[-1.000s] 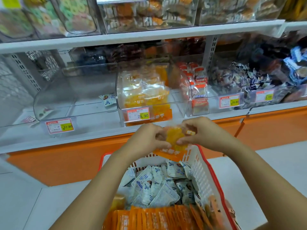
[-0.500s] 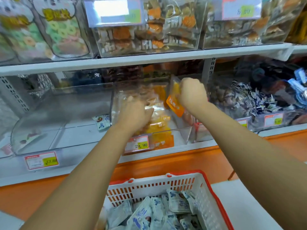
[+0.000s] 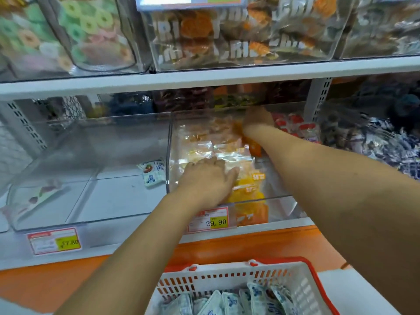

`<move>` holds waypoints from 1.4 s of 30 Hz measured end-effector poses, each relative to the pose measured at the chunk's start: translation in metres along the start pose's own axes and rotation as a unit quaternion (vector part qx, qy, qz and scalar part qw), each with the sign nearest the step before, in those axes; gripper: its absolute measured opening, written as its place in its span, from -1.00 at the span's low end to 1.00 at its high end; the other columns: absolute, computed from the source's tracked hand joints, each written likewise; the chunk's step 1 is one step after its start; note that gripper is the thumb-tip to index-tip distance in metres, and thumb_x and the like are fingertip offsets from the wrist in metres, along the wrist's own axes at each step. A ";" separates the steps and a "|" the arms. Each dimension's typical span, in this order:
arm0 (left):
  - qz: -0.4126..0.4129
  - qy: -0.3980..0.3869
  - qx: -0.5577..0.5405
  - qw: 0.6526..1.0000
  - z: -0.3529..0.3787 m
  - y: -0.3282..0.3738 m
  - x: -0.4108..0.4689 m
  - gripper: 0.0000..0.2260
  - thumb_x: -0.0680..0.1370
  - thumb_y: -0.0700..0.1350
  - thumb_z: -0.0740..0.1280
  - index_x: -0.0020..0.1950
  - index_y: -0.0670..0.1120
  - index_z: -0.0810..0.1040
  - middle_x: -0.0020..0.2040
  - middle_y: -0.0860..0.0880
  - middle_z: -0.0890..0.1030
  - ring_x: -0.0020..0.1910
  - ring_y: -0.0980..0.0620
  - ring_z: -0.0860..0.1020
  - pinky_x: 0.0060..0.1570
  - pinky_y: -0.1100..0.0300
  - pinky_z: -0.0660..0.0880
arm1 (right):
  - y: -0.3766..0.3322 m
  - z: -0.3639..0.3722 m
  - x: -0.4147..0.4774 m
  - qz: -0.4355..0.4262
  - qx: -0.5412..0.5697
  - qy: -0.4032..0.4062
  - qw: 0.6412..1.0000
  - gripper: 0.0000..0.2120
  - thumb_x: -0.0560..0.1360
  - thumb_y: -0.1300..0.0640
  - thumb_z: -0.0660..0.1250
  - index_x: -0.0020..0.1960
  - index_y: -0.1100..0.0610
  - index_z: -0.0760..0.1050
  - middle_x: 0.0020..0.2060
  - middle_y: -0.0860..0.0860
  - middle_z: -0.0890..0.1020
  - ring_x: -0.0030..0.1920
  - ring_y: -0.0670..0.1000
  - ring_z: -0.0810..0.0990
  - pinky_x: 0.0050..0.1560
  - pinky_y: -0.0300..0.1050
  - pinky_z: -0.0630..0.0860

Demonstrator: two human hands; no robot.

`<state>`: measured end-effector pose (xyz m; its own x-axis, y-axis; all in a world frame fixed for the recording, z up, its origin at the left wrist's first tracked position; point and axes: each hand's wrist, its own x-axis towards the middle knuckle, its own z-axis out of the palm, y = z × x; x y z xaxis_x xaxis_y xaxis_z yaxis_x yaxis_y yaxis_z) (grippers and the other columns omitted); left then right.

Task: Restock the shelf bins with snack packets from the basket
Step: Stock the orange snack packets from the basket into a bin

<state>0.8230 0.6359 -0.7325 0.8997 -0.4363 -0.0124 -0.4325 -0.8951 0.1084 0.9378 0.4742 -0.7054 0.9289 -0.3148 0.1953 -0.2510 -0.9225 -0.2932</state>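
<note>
Orange packet point(image 3: 254, 147) gripped by right hand point(image 3: 258, 120) deep in clear bin point(image 3: 281, 209); left hand point(image 3: 208, 181) lies flat on stacked packets point(image 3: 227, 153).

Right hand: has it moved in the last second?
Yes. The right hand went from above the basket up and forward, deep into the clear bin behind the 29.90 price tag, holding the orange packet.

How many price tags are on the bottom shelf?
2. The left price tag sits under the nearly empty bin; the middle price tag sits just below the left hand. The right arm may hide more.
</note>
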 end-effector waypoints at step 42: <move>0.075 0.334 -0.235 0.910 0.065 0.017 -0.141 -0.63 0.59 0.03 0.11 -0.25 -0.14 0.54 -0.31 0.02 0.53 -0.26 0.04 0.46 -0.21 0.18 0.35 | 0.102 -0.015 -0.222 -0.283 0.160 0.116 0.939 -0.87 0.54 0.04 0.33 -0.09 0.09 0.53 -0.32 -0.16 0.39 -0.32 -0.12 0.39 -0.32 -0.17 0.35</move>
<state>0.6850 0.6758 -0.7938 0.7353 -0.2561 0.6275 -0.6218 -0.6233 0.4742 0.7015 0.4466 -0.7649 0.7951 0.1318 0.5920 0.3943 -0.8540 -0.3395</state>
